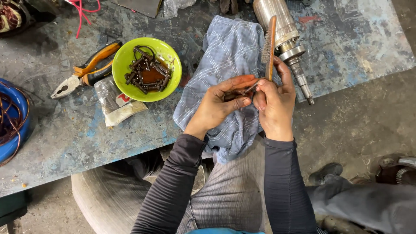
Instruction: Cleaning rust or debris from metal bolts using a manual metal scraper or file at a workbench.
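My left hand (pixel 221 104) pinches a small rusty bolt (pixel 242 90) between thumb and fingers, over a blue checked cloth (pixel 225 56) that hangs off the table edge. My right hand (pixel 274 103) grips a wire brush (pixel 269 45) by its wooden handle; the bristles point up and away, and the handle's lower end meets the bolt. Both hands touch each other at the fingertips. A lime green bowl (pixel 123 60) to the left holds several rusty bolts (pixel 147 71) in brown liquid.
Orange-handled pliers (pixel 84 71) and a small plastic packet (pixel 113 102) lie beside the bowl on the worn metal table (pixel 65 138). A steel motor shaft (pixel 286 37) rests beyond the brush. A blue tub with copper wire (pixel 13 121) sits at far left. Another person's shoe (pixel 326 172) is at lower right.
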